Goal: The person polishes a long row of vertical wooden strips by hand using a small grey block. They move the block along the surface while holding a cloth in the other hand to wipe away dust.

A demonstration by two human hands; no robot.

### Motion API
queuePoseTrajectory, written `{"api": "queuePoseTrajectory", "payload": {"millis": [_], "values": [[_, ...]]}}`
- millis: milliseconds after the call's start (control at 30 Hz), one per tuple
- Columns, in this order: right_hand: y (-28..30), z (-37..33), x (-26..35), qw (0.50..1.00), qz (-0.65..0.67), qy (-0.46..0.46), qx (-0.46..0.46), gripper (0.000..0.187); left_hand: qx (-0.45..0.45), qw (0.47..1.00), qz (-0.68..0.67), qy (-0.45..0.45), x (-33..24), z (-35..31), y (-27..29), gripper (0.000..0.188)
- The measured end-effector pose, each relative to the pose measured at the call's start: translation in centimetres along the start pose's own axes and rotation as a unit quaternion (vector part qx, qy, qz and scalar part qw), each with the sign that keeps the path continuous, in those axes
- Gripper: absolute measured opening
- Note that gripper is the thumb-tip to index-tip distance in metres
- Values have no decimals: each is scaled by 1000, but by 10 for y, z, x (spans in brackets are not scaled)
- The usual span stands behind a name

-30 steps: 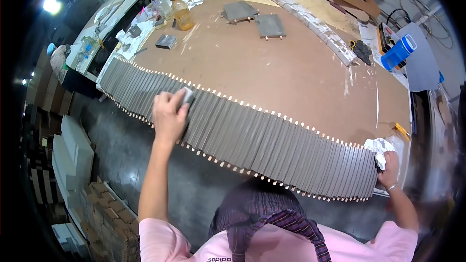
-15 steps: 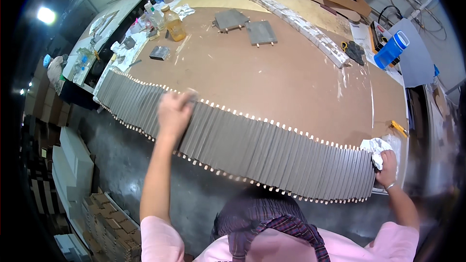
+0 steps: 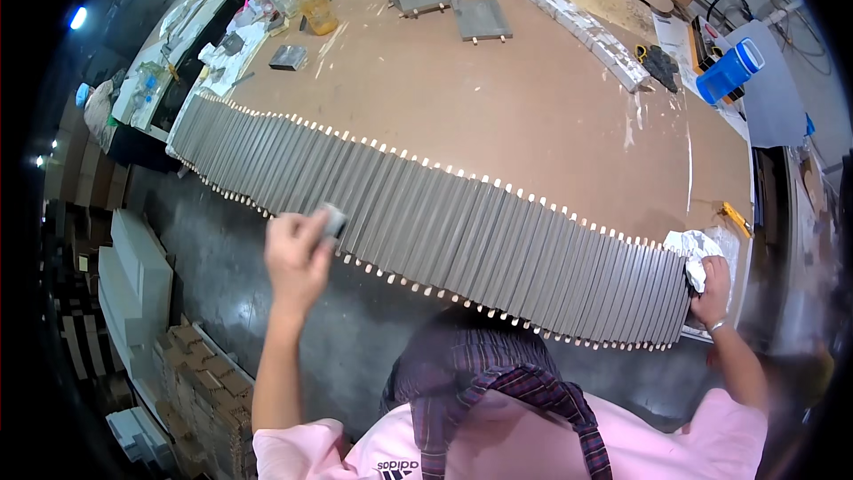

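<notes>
1. The long row of grey slats lies edge to edge along the near edge of the brown table.
2. Our left hand pinches a small grey block closed in its grip, over the row's near edge.
3. Judgement: keep the block flat and the pressure even.
4. Our right hand clutches a white rag at the row's right end.

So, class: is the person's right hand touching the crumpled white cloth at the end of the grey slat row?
Touching: the head view shows the right hand gripping the crumpled white cloth.
</notes>
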State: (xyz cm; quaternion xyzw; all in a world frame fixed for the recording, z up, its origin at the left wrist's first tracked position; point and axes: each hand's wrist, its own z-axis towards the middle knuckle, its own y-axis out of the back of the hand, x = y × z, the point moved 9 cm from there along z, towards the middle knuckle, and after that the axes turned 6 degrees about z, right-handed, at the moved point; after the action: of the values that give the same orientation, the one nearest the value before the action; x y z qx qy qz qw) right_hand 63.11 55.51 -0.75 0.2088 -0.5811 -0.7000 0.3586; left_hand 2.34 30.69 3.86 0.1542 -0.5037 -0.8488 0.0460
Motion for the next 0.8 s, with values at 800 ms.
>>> {"api": "queuePoseTrajectory", "payload": {"millis": [800], "values": [[0,-5,-5,1000,1,-6,-6,47,51,996,-6,-73,-21,36,-31,46]]}}
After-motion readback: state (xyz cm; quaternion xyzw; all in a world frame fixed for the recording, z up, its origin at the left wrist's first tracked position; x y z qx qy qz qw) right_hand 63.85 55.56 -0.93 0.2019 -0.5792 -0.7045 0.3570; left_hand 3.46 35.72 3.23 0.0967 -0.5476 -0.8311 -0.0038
